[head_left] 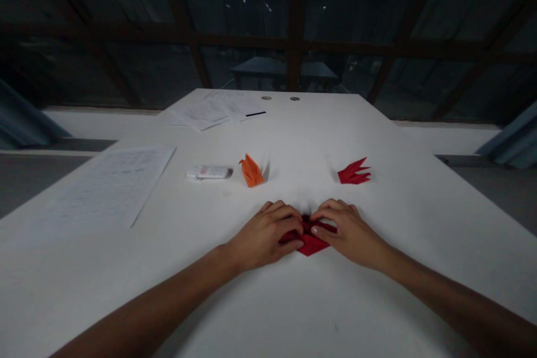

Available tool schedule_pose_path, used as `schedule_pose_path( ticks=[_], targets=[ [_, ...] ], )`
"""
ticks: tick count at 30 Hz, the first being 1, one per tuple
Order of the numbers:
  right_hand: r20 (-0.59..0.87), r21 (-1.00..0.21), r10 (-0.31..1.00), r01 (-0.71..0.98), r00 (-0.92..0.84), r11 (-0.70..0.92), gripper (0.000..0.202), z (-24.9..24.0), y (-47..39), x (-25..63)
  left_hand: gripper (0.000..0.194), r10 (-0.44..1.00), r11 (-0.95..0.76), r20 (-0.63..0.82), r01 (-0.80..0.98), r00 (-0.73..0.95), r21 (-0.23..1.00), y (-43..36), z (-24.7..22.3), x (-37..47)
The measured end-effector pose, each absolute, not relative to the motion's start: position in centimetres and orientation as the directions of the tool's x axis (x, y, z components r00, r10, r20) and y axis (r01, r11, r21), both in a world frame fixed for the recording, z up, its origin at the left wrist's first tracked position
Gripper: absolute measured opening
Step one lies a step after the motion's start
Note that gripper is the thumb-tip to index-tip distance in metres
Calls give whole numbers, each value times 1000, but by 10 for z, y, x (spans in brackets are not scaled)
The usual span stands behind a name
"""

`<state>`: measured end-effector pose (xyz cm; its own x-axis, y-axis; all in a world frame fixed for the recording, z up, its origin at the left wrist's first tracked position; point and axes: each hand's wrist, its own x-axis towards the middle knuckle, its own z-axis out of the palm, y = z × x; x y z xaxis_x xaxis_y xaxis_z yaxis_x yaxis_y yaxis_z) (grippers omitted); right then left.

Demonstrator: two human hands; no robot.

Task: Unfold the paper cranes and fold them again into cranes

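Between my hands lies a folded piece of red paper [309, 244], low on the white table [268, 302]. My left hand [272, 232] grips its left side, the thumb in front and the curled fingers behind. On the opposite side, my right hand [344, 232] pinches the paper with its thumb over the front layer. My fingers hide much of the paper's back and both its side ends. Farther off stands an orange folded-paper figure [251, 172] with a bent tip. A red folded-paper piece with several pointed prongs [354, 172] rests beyond my right hand.
A white tube [210, 172] lies left of the orange figure. One printed sheet [109, 184] covers part of the table's left side. More papers [213, 109] and a black pen-like stick [255, 114] lie at the far end, near two round discs [295, 99]. Dark windows stand behind.
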<state>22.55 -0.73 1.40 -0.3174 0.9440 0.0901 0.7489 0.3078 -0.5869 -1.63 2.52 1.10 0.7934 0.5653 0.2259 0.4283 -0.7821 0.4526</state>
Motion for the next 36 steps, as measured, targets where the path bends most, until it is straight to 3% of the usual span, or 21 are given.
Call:
schedule_pose_path(
  ticks=[4,9,13,16,19,22,25,28,32,36],
  targets=[
    [69,-611,951,741,-301,279,11,14,-6,227,13,576,-779,266,422,772,463,24,11,-15],
    [46,-694,934,661,-353,284,4,20,-7,228,28,631,-731,236,465,739,501,23,10,-13],
    [122,-775,910,534,-397,337,9,25,-9,225,47,640,-737,311,446,703,508,23,9,-12],
    [208,-770,884,487,-419,412,9,27,-11,223,63,656,-737,365,453,661,502,24,9,-12],
    [344,-652,834,530,-431,542,7,25,-13,222,70,671,-738,380,521,637,430,24,11,-13],
    [513,-391,697,587,-501,709,9,18,-15,224,73,637,-769,436,563,636,303,23,11,-13],
    [589,-143,547,589,-595,795,14,9,-21,224,52,525,-837,459,532,717,127,21,12,-14],
    [541,19,456,552,-707,834,20,2,-29,224,30,438,-885,362,465,823,11,20,18,-17],
    [478,-30,505,561,-719,827,17,1,-38,222,29,421,-907,237,408,875,106,19,32,-24],
    [417,-101,544,557,-728,824,15,5,-41,220,24,435,-900,209,415,876,137,22,36,-29]
  ],
)
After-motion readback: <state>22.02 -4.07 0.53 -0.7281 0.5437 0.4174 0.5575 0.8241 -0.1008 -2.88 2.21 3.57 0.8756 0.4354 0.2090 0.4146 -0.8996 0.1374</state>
